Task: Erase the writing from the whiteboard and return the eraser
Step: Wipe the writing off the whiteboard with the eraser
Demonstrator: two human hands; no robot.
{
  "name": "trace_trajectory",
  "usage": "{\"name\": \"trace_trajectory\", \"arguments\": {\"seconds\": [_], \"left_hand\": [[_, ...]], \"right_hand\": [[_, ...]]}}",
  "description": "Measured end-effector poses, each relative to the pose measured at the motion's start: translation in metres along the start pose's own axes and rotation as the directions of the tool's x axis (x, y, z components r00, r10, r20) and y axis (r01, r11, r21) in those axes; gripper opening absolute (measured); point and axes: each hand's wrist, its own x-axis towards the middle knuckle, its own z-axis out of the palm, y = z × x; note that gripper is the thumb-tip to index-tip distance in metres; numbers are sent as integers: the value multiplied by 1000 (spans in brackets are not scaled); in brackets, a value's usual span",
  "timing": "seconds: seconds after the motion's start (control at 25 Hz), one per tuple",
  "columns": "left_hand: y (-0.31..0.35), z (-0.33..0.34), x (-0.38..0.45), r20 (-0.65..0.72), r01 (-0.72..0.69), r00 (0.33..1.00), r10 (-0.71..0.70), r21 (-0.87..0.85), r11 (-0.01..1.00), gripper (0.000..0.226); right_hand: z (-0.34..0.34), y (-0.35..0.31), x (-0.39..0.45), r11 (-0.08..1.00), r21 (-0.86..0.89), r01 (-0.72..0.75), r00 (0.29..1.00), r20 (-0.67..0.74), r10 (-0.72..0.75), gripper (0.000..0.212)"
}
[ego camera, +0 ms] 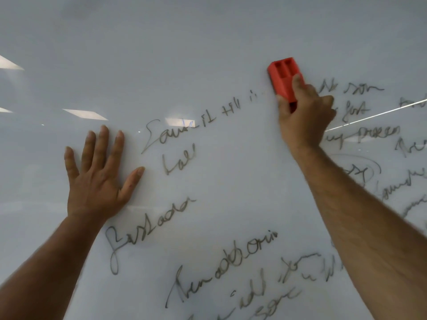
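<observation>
A white whiteboard [208, 42] fills the whole view. Black handwriting [180, 132] runs across its middle, lower part and right side; the upper part is blank. My right hand [302, 118] grips a red eraser [283, 77] and presses it against the board at the top line of writing, where the ink just left of the eraser looks partly smeared. My left hand [97, 176] lies flat on the board to the left of the writing, fingers spread, holding nothing.
Ceiling lights reflect in the glossy board as bright patches [84, 114] on the left and a thin bright line [379, 114] on the right. My forearms reach up from the bottom corners.
</observation>
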Motion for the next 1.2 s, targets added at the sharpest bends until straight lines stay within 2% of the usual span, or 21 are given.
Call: {"name": "trace_trajectory", "arguments": {"seconds": [0.16, 0.32, 0.52, 0.56, 0.64, 0.72, 0.8, 0.88, 1.0, 1.2], "left_hand": [[1, -3, 0, 8, 4, 1000, -4, -9, 1000, 85], [1, -5, 1, 21, 6, 1000, -5, -24, 1000, 85], [-3, -6, -5, -10, -7, 1000, 7, -28, 1000, 85], [-4, -6, -6, -19, -17, 1000, 17, -23, 1000, 84], [-6, -5, -7, -28, -35, 999, 34, -8, 999, 84], [-8, -2, -9, -43, -13, 999, 13, 0, 1000, 83], [-9, 0, -12, -65, 21, 998, -21, 5, 1000, 82], [-11, 2, -13, -75, 34, 997, -34, 9, 999, 81], [-17, 4, -14, -66, 15, 998, -14, 8, 1000, 78], [-27, 0, -21, -29, -33, 999, 32, -8, 999, 75]], "right_hand": [[5, -66, -48, 958, 70, 278, 958, 53, -282, 54], [9, -110, -104, 848, 129, 514, 848, 71, -525, 51], [3, -92, -138, 645, 145, 751, 645, 52, -762, 47], [1, -79, -133, 629, 128, 767, 630, 41, -776, 47], [0, -60, -120, 674, 74, 735, 675, 25, -738, 46], [3, -60, -110, 771, 40, 636, 770, 24, -637, 47], [8, -80, -105, 848, 46, 528, 848, 28, -530, 48], [13, -107, -101, 886, 77, 457, 886, 52, -462, 51], [18, -133, -98, 886, 104, 451, 883, 94, -460, 54], [19, -150, -121, 826, 134, 547, 825, 80, -559, 51]]}}
